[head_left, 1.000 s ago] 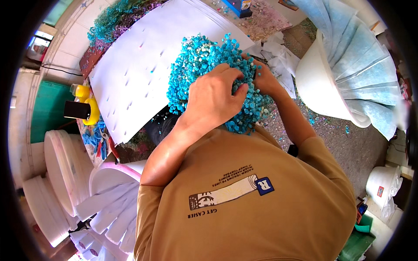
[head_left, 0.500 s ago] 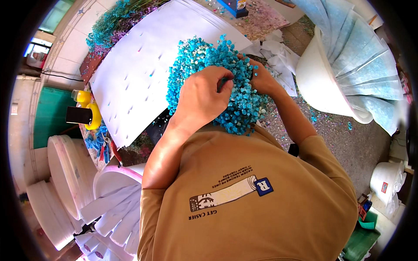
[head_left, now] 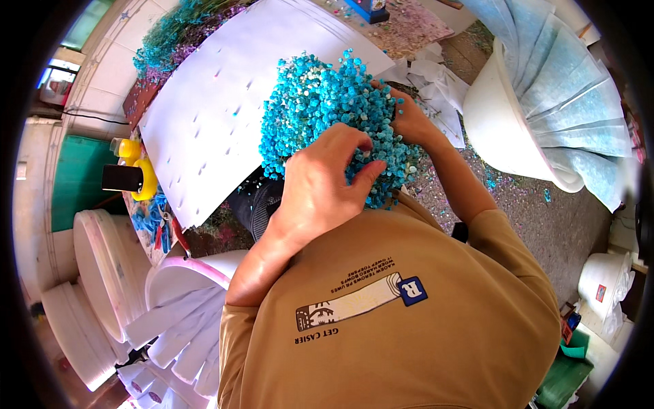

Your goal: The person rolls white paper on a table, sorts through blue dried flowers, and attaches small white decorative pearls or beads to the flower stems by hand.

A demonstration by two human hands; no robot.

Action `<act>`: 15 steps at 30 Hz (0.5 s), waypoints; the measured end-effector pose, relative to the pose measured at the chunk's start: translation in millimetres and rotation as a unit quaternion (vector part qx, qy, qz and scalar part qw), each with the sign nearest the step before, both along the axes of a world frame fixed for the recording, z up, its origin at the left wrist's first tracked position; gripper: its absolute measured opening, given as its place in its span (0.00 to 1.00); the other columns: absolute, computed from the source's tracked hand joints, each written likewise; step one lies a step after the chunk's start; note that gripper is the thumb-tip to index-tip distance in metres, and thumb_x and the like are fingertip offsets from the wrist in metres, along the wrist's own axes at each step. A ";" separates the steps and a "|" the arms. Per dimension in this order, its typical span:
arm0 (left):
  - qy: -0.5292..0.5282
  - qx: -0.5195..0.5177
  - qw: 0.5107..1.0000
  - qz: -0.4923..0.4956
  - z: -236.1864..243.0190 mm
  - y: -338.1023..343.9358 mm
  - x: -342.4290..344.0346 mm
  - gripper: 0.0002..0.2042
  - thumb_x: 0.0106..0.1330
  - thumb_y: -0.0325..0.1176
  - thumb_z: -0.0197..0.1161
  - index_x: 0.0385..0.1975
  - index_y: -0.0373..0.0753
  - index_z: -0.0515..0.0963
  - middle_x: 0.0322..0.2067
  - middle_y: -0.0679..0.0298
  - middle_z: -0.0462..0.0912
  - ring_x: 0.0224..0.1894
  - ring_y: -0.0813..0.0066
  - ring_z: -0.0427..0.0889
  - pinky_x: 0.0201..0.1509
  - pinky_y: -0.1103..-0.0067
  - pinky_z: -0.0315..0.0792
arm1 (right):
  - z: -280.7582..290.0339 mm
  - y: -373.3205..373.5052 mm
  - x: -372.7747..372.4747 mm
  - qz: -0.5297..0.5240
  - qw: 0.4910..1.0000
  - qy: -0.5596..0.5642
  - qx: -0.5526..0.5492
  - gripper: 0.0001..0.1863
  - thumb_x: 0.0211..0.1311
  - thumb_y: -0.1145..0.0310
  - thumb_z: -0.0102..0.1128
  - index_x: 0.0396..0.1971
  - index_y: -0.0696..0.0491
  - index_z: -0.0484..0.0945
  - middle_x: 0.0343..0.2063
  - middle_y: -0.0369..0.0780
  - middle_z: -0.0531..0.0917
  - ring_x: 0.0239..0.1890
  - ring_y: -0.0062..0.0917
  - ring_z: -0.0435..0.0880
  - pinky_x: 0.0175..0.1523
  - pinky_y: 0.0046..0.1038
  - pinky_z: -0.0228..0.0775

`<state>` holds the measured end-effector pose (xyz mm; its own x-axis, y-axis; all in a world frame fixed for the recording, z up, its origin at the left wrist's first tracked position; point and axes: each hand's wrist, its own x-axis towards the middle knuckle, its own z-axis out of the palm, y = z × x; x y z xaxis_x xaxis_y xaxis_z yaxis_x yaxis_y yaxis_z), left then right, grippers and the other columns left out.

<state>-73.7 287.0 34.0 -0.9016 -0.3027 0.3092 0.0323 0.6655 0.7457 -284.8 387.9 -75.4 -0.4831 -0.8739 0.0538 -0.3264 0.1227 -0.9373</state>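
A full bunch of small turquoise flowers [head_left: 320, 95], with paler blooms mixed in, is in front of my chest. My right hand [head_left: 410, 119] grips the bunch from its far right side; its fingertips are partly hidden behind the blooms. Over the near side of the bunch is my left hand [head_left: 327, 180], its thumb and forefinger curved with a gap between them. The blooms behind show through that gap, and I see nothing held in it. The bunch's stems are out of sight.
White paper sheets [head_left: 204, 129] cover the table beyond. Dyed flowers [head_left: 167, 51] lie at the far left, near a yellow bottle [head_left: 145, 180]. A white tub [head_left: 494, 116] with pale blue wrapping sheets [head_left: 565, 102] stands at right. Another tub [head_left: 187, 276] holds white wrapping at lower left.
My left hand has moved down and slightly right across the bunch, and its thumb and forefinger have parted. My right hand stays at the bunch's right side.
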 end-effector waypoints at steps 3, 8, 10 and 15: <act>0.022 -0.112 0.993 0.030 -19.5 0.6 -4.9 0.08 0.60 0.22 0.69 0.37 0.36 0.79 0.32 0.57 0.79 0.26 0.62 0.79 0.31 0.70 0.74 | 3.6 0.5 -0.1 0.006 1.000 0.009 0.004 0.40 0.57 0.73 0.71 0.71 0.57 0.65 0.61 0.42 0.79 0.62 0.23 0.75 0.70 0.29 0.63; 0.045 -0.130 0.990 0.041 -19.6 -2.2 -7.6 0.06 0.59 0.22 0.70 0.34 0.35 0.79 0.31 0.58 0.78 0.26 0.60 0.80 0.31 0.70 0.75 | -4.5 2.3 -0.1 0.001 0.999 0.019 -0.036 0.35 0.58 0.68 0.70 0.67 0.55 0.71 0.59 0.46 0.81 0.62 0.30 0.79 0.67 0.32 0.68; 0.060 0.059 0.996 0.030 -13.8 -2.2 -8.2 0.07 0.57 0.23 0.70 0.34 0.35 0.79 0.31 0.58 0.78 0.27 0.58 0.80 0.30 0.70 0.74 | -0.5 1.6 2.3 0.002 0.999 0.013 -0.036 0.35 0.58 0.67 0.70 0.67 0.55 0.71 0.60 0.46 0.81 0.62 0.30 0.79 0.67 0.32 0.68; 0.058 -0.120 0.990 0.048 -10.5 -8.6 -30.3 0.10 0.56 0.26 0.72 0.36 0.38 0.80 0.32 0.60 0.79 0.29 0.56 0.80 0.30 0.69 0.75 | -3.7 4.0 1.6 -0.003 1.000 0.008 -0.030 0.37 0.56 0.68 0.71 0.67 0.55 0.70 0.60 0.46 0.81 0.62 0.30 0.79 0.66 0.33 0.68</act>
<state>-104.0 278.4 23.4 -0.8269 -0.2896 0.4821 0.0367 0.8275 0.5602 -283.2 391.8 -79.1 -0.4867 -0.8662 0.1131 -0.3411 0.0692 -0.9375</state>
